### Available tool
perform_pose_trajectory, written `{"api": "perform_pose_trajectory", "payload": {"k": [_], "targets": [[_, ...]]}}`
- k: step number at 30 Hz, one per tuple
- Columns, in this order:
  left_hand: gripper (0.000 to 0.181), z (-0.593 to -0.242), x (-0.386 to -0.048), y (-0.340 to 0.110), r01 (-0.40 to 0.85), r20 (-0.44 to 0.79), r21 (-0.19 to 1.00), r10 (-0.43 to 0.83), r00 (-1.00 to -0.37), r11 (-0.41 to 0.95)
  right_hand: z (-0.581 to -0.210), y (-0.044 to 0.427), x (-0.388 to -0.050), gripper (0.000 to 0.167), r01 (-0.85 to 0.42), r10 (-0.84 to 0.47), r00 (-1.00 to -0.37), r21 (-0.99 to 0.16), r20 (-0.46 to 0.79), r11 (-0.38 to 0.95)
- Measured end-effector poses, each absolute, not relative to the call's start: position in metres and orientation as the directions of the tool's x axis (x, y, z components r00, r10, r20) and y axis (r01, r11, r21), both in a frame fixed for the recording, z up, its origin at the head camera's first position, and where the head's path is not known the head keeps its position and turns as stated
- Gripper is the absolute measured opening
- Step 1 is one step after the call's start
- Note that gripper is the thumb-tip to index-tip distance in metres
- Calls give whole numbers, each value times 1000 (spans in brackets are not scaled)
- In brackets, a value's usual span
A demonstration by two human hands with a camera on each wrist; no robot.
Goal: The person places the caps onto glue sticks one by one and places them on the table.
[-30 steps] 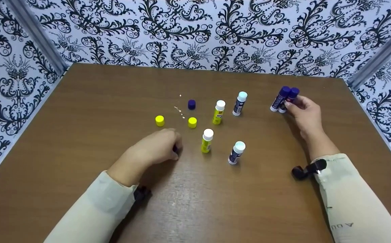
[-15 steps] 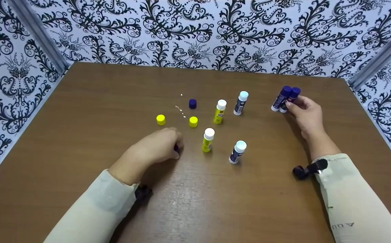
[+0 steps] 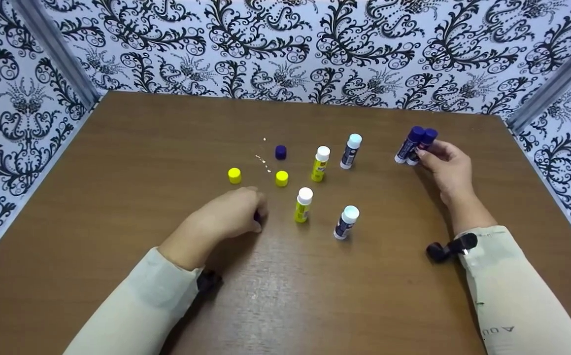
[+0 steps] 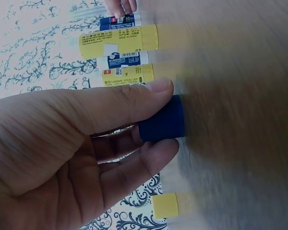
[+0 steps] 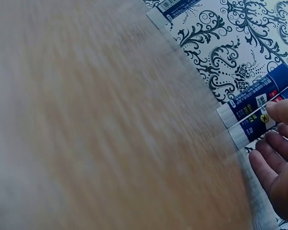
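My left hand (image 3: 233,212) pinches a dark purple cap (image 4: 163,120) between thumb and fingers, down at the tabletop. In the head view the hand hides most of that cap. At the far right my right hand (image 3: 448,170) grips a purple-capped glue stick (image 3: 424,144), which stands upright against another capped glue stick (image 3: 408,144). To the right of my left hand stand two yellow glue sticks, a near one (image 3: 303,206) and a farther one (image 3: 320,164). Two navy glue sticks, one near (image 3: 346,223) and one far (image 3: 351,152), stand beyond them. All of these show pale tops without coloured caps.
Two yellow caps, a left one (image 3: 234,176) and a right one (image 3: 282,179), sit behind my left hand. Farther back is another purple cap (image 3: 280,152), with small pale crumbs (image 3: 262,161) beside it. A patterned wall (image 3: 265,49) borders the wooden table (image 3: 117,197).
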State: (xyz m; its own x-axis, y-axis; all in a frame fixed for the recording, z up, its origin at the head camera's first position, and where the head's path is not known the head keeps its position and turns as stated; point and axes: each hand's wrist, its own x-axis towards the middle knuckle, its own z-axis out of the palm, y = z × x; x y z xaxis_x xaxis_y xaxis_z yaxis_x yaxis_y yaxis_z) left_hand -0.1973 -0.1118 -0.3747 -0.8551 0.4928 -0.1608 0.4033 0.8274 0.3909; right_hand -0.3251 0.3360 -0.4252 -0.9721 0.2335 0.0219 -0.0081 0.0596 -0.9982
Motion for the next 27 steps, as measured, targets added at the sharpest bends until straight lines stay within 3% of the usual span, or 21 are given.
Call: {"api": "perform_pose_trajectory", "payload": {"k": [12, 27], "targets": [[15, -377, -197, -112, 390, -167, 393, 482, -860, 833, -422, 341, -316, 54, 6, 292, -956, -999, 6, 42], [13, -376, -197, -112, 393, -172, 400, 489, -855, 828, -414, 329, -314, 25, -145, 447, -888, -989, 110, -44]]}}
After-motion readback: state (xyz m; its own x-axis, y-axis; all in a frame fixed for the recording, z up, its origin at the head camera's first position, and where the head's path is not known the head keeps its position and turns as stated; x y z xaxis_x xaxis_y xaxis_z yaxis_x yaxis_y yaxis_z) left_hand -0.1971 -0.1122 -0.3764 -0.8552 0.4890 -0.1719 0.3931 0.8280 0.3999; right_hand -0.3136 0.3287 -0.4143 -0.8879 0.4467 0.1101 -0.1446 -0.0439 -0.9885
